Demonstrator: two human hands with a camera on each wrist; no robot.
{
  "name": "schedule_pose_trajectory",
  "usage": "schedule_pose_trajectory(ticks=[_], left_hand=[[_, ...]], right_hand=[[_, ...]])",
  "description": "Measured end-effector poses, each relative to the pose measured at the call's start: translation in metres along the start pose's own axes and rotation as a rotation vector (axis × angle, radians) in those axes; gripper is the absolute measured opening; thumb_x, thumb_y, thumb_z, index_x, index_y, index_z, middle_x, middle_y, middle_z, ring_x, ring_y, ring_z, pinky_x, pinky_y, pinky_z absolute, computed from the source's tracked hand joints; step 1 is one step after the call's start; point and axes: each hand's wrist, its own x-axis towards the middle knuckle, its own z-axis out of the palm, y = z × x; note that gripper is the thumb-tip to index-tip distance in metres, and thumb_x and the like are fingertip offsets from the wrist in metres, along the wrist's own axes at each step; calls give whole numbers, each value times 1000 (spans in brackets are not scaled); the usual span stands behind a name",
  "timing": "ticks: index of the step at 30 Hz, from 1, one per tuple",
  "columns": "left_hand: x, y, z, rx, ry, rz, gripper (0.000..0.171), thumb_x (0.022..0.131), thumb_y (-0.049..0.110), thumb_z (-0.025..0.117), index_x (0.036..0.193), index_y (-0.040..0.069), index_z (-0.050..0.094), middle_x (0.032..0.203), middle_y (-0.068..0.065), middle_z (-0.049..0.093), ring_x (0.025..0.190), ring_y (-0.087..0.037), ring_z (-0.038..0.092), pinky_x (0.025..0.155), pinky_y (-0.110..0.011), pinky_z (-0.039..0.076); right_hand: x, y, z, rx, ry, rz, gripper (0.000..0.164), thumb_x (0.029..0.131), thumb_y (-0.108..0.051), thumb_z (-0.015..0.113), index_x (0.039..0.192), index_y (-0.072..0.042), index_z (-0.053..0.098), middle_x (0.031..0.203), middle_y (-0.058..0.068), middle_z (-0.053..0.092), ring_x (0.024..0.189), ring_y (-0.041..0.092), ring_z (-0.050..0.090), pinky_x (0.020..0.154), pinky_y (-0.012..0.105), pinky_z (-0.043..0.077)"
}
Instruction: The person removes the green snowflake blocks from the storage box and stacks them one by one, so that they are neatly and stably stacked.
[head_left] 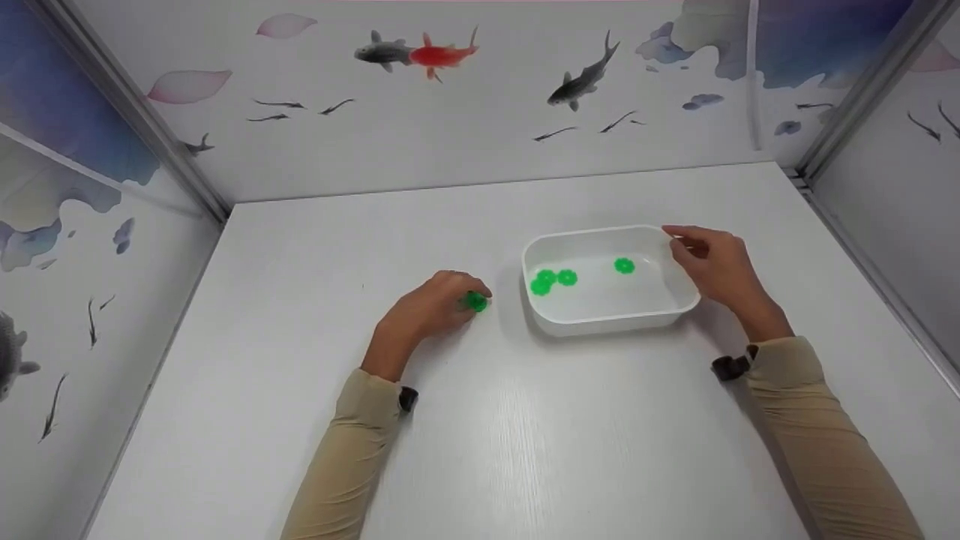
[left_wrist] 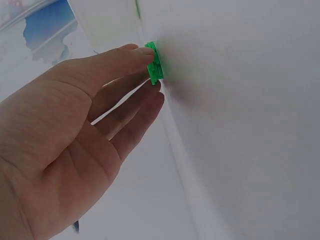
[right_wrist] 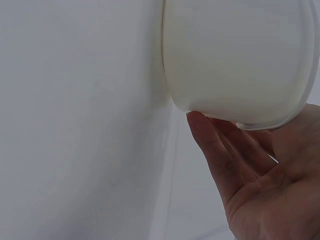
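Observation:
My left hand (head_left: 433, 309) pinches a small green flower-shaped piece (head_left: 476, 301) between thumb and fingertips, low over the white table. In the left wrist view the green piece (left_wrist: 155, 65) is held edge-on close to the tabletop. To its right stands a white rectangular container (head_left: 607, 319). Several green flower-shaped pieces lie inside: a cluster (head_left: 545, 281) at the left end and a single piece (head_left: 624, 265) right of the middle. The right hand (head_left: 718, 268) grips the container at its far right corner. In the right wrist view, its fingers (right_wrist: 212, 150) touch the container's outer wall (right_wrist: 235, 60).
The white tabletop (head_left: 480, 450) runs back to a white panel (head_left: 480, 135) printed with fish and petals. Printed side panels (head_left: 90, 247) with metal frame posts (head_left: 142, 112) flank the table. Both wrists carry dark straps (head_left: 731, 367).

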Motion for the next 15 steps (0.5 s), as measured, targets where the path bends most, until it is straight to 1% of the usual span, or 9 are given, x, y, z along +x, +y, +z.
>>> schedule_pose_trajectory(ticks=[7, 15], left_hand=[[2, 0, 1, -20, 3, 24, 31, 101, 0, 72, 131, 5, 76, 135, -11, 76, 130, -29, 67, 115, -44, 54], [2, 1, 1, -17, -7, 2, 31, 101, 1, 72, 132, 7, 77, 135, -9, 76, 130, -26, 67, 114, -42, 56]], right_hand=[[-1, 1, 0, -2, -1, 15, 43, 111, -33, 59, 151, -16, 66, 139, 23, 72, 120, 36, 71, 81, 0, 42], [0, 0, 1, 2, -9, 22, 44, 112, -34, 58, 151, -16, 66, 137, 23, 73, 123, 38, 71, 82, 0, 41]])
